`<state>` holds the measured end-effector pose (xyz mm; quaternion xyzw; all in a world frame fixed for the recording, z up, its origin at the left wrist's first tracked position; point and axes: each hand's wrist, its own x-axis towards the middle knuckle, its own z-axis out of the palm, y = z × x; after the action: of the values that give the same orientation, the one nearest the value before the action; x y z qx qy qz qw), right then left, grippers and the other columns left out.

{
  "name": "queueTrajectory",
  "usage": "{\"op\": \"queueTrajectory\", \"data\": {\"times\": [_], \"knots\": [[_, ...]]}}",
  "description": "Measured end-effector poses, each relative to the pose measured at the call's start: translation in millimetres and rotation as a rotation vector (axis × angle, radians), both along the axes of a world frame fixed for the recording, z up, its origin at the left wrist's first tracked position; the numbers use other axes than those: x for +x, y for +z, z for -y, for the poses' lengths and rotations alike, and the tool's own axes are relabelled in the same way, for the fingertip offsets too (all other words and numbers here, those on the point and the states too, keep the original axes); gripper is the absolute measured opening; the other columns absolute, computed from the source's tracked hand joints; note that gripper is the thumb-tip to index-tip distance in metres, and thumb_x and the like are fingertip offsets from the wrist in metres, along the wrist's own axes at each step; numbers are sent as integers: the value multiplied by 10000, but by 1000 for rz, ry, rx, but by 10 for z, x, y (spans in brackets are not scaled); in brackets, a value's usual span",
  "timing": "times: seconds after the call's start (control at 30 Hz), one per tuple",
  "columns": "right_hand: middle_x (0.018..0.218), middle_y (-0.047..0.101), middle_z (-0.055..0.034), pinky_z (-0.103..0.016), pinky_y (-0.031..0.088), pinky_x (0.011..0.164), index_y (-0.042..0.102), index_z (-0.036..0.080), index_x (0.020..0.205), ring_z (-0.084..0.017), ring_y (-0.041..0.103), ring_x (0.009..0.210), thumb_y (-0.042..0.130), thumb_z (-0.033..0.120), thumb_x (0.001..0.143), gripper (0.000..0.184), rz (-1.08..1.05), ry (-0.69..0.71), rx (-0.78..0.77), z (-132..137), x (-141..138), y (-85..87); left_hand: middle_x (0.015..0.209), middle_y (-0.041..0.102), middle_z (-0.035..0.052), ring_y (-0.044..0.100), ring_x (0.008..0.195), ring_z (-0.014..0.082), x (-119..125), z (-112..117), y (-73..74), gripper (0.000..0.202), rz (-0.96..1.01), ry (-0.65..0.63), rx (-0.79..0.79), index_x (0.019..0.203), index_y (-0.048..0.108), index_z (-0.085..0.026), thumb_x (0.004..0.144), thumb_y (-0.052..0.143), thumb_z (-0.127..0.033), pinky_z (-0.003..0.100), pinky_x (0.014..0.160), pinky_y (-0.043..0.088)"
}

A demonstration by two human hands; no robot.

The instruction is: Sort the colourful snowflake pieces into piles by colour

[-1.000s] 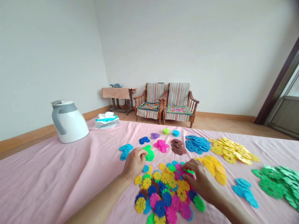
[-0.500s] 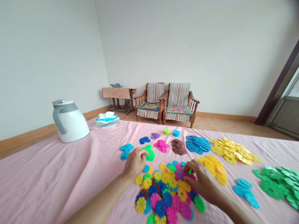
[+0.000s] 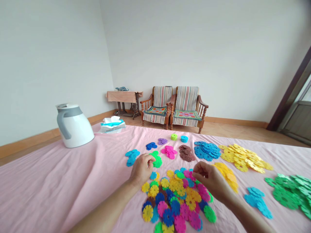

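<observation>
My left hand rests on the pink cloth with its fingers curled together, fingertips against a small bright green pile of snowflake discs. What they pinch is hidden. My right hand hovers just above the far right side of a mixed-colour heap of discs, thumb and fingers pinched; I cannot make out what is in them. An orange-yellow pile lies right behind that hand.
Sorted piles lie beyond: teal, dark blue, purple, pink, brown, blue, yellow, cyan, green. A white kettle and tissue pack stand far left.
My right hand has lifted off the mixed heap and drawn its fingers into a pinch. The left hand has stayed by the green pile.
</observation>
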<state>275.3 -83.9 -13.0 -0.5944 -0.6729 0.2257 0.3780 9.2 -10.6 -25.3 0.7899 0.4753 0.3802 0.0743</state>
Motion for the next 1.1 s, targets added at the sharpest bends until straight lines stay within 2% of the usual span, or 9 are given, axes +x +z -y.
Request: {"op": "queueTrajectory", "data": {"times": [0.17, 0.37, 0.6, 0.8, 0.93, 1.1], "knots": [[554, 569, 28, -227, 401, 498, 512, 198, 655, -123, 537, 517, 510, 261, 718, 90, 20, -92, 78, -324, -150, -122, 784, 662, 30, 601, 760, 157, 3, 5, -15, 281, 1, 4, -9, 753, 666, -177, 710, 448, -4, 262, 688, 454], [651, 626, 2, -235, 412, 561, 566, 196, 687, -142, 578, 612, 516, 176, 680, 55, 96, -159, 133, -712, -394, -99, 788, 657, 34, 600, 790, 166, 12, 14, -34, 276, -24, 5, -7, 744, 663, -180, 713, 451, -6, 267, 701, 451], [647, 655, -25, -240, 420, 558, 598, 188, 696, -162, 603, 625, 517, 139, 660, 101, 131, -217, 126, -969, -630, -190, 772, 660, 29, 600, 801, 174, 25, 39, -20, 276, -10, -8, -1, 734, 659, -184, 707, 455, 0, 279, 715, 451], [700, 660, -33, -258, 430, 597, 591, 199, 718, -174, 614, 671, 485, 196, 707, 107, 152, -204, 125, -864, -566, -143, 775, 659, 27, 599, 801, 173, 21, 35, -29, 265, -7, 5, 2, 736, 652, -183, 709, 459, -3, 284, 731, 448], [679, 655, -6, -254, 419, 578, 585, 208, 729, -161, 606, 623, 470, 245, 734, 121, 158, -158, 87, -672, -311, -100, 773, 657, 26, 598, 794, 169, 19, 23, -41, 262, -8, 4, 4, 741, 653, -182, 714, 460, -8, 277, 725, 447], [557, 602, 18, -245, 392, 516, 572, 200, 641, -154, 573, 546, 484, 277, 714, 138, 171, -85, 13, -457, 77, -109, 773, 652, 26, 596, 788, 165, 13, 4, -66, 269, -23, 9, 2, 734, 657, -185, 724, 450, -13, 273, 718, 445]]}}
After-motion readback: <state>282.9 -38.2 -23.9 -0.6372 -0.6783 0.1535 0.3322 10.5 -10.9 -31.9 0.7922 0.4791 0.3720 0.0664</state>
